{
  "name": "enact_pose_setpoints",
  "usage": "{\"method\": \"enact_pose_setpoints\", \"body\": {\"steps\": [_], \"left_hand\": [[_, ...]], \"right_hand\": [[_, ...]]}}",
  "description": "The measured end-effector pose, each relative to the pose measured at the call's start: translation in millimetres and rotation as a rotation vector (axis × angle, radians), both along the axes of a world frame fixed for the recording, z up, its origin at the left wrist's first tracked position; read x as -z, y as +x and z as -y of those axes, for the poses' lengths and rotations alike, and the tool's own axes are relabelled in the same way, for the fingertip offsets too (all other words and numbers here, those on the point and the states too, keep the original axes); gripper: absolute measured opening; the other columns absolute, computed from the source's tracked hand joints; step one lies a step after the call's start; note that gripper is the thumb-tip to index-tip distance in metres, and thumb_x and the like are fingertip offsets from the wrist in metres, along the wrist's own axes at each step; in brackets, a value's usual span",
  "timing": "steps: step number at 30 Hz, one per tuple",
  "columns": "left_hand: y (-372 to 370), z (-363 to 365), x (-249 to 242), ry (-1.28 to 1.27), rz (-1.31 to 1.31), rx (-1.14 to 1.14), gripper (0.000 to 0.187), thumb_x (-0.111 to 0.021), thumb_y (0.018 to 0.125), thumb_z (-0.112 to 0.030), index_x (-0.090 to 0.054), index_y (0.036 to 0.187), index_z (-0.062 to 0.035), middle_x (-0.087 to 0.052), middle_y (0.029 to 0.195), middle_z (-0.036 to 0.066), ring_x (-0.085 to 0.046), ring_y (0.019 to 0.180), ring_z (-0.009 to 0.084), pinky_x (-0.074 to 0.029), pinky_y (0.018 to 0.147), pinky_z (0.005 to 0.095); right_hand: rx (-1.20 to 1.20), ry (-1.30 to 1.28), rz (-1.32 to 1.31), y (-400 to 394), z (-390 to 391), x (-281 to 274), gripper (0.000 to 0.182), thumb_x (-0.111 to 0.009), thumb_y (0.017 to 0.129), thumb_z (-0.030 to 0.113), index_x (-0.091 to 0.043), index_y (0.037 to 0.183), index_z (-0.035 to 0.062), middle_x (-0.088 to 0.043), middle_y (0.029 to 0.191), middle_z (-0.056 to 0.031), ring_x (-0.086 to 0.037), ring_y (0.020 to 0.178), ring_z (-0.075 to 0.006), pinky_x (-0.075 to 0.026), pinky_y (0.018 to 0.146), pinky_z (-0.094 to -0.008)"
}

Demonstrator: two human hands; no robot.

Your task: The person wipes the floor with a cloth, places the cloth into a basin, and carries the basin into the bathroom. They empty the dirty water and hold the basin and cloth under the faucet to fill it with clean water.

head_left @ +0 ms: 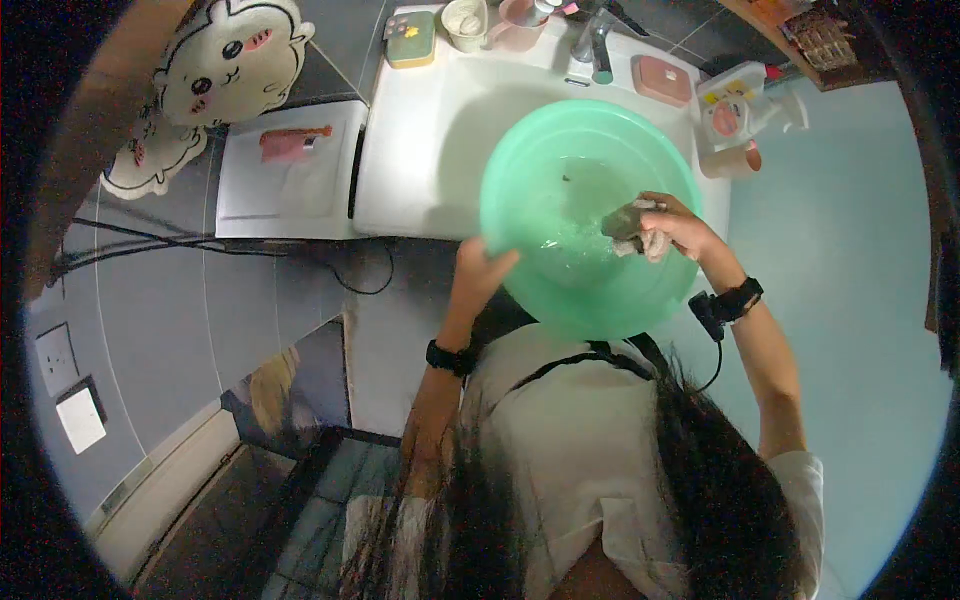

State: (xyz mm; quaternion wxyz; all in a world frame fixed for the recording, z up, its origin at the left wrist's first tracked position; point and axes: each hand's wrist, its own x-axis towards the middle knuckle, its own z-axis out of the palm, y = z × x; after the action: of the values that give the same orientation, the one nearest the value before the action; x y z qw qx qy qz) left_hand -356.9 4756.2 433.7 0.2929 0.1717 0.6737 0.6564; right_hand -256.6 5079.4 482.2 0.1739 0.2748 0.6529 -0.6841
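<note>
A large green basin (590, 310) rests tilted over the front edge of the sink, with some water in its bottom. My left hand (483, 268) is at the basin's left rim, its thumb over the edge and the other fingers hidden on the outside. Inside the basin's right part, my right hand (680, 225) is closed round a bunched grey and whitish cloth (628, 225). A small dark speck (567, 178) shows in the water.
Behind the basin lie the white sink (410, 160) and its faucet (597, 45). Bottles (728, 115) and a pink soap box (662, 80) stand at right. A white lidded box (285, 190) is at left. A cable (372, 290) hangs below the sink edge.
</note>
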Motion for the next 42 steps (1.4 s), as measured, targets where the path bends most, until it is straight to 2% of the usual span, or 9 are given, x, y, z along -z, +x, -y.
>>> {"method": "enact_pose_setpoints", "body": {"steps": [7, 10, 14, 25, 28, 34, 37, 40, 42], "left_hand": [[6, 8, -30, -0.046, 0.109, -0.074, 0.021, -0.061, 0.082, -0.011, -0.065, 0.096, 0.0034, -0.067, 0.085, 0.003, -0.058, 0.075, 0.0099, -0.046, 0.068, 0.0278], [13, 27, -40, -0.091, 0.171, -0.16, 0.021, -0.061, 0.082, -0.012, -0.065, 0.097, 0.003, -0.066, 0.087, 0.002, -0.058, 0.077, 0.0102, -0.046, 0.068, 0.0272], [26, 39, -77, -0.14, 0.164, -0.274, 0.022, -0.061, 0.083, -0.012, -0.064, 0.1, 0.0012, -0.065, 0.09, 0.003, -0.058, 0.078, 0.0109, -0.046, 0.068, 0.027], [72, 93, -85, -0.267, 0.095, -0.563, 0.031, -0.061, 0.082, -0.009, -0.058, 0.109, 0.0046, -0.061, 0.102, 0.006, -0.058, 0.091, 0.0144, -0.046, 0.079, 0.0283], [76, 109, -89, -0.228, 0.304, -0.668, 0.031, -0.06, 0.082, -0.008, -0.056, 0.11, 0.003, -0.06, 0.104, 0.007, -0.058, 0.092, 0.0157, -0.046, 0.08, 0.0293], [90, 165, -37, -0.365, 0.064, -0.759, 0.028, -0.062, 0.084, -0.015, -0.054, 0.106, 0.0009, -0.058, 0.094, 0.005, -0.056, 0.085, 0.015, -0.045, 0.077, 0.0283], [74, 122, -95, -0.212, 0.324, -0.886, 0.025, -0.063, 0.084, -0.013, -0.054, 0.103, 0.0004, -0.057, 0.091, 0.004, -0.055, 0.082, 0.0143, -0.045, 0.075, 0.0286], [72, 139, -99, -0.286, 0.305, -0.801, 0.021, -0.062, 0.084, -0.009, -0.053, 0.1, -0.0001, -0.056, 0.091, 0.005, -0.055, 0.08, 0.0135, -0.046, 0.073, 0.0291], [58, 150, -73, 0.004, 0.395, -0.805, 0.019, -0.062, 0.083, -0.007, -0.052, 0.098, -0.0009, -0.056, 0.091, 0.005, -0.054, 0.079, 0.0132, -0.047, 0.072, 0.0293]], "right_hand": [[-0.019, 0.12, -0.16, -13, 13, 0, 0.019, -0.065, 0.074, 0.011, -0.053, 0.087, 0.0038, -0.058, 0.075, -0.0046, -0.058, 0.069, -0.0181, -0.048, 0.065, -0.0319], [-0.147, 0.576, -0.401, -15, 24, -2, 0.02, -0.065, 0.072, 0.01, -0.05, 0.084, 0.0043, -0.056, 0.072, -0.0074, -0.057, 0.067, -0.0174, -0.047, 0.063, -0.0328], [-0.132, 0.605, -0.466, -19, 44, -16, 0.023, -0.067, 0.07, 0.006, -0.047, 0.083, 0.0025, -0.054, 0.071, -0.0102, -0.056, 0.067, -0.0177, -0.046, 0.063, -0.0344], [0.442, -0.202, -0.431, -49, 43, -56, 0.026, -0.068, 0.075, 0.01, -0.051, 0.095, 0.0068, -0.059, 0.085, -0.0023, -0.059, 0.077, -0.0134, -0.05, 0.071, -0.0284], [0.662, -0.118, -0.434, -56, 21, -57, 0.028, -0.067, 0.076, 0.011, -0.05, 0.097, 0.0055, -0.061, 0.089, -0.0061, -0.062, 0.082, -0.0148, -0.052, 0.072, -0.0297], [0.737, -0.122, -0.088, -70, -26, 90, 0.03, -0.066, 0.08, 0.016, -0.05, 0.102, 0.004, -0.06, 0.094, -0.0106, -0.062, 0.081, -0.0194, -0.051, 0.069, -0.0312], [0.537, -0.451, -0.14, -68, -58, 221, 0.043, -0.068, 0.079, 0.027, -0.049, 0.113, 0.0056, -0.059, 0.104, -0.0111, -0.06, 0.093, -0.0253, -0.05, 0.076, -0.0417], [0.668, -0.238, 0.126, -73, -43, 168, 0.038, -0.066, 0.08, 0.027, -0.055, 0.109, 0.0053, -0.059, 0.11, -0.0105, -0.056, 0.104, -0.0257, -0.046, 0.083, -0.0434], [0.698, 0.118, 0.139, -65, -34, 154, 0.044, -0.069, 0.079, 0.028, -0.057, 0.115, 0.0058, -0.058, 0.117, -0.0109, -0.052, 0.112, -0.025, -0.043, 0.087, -0.0385]]}}
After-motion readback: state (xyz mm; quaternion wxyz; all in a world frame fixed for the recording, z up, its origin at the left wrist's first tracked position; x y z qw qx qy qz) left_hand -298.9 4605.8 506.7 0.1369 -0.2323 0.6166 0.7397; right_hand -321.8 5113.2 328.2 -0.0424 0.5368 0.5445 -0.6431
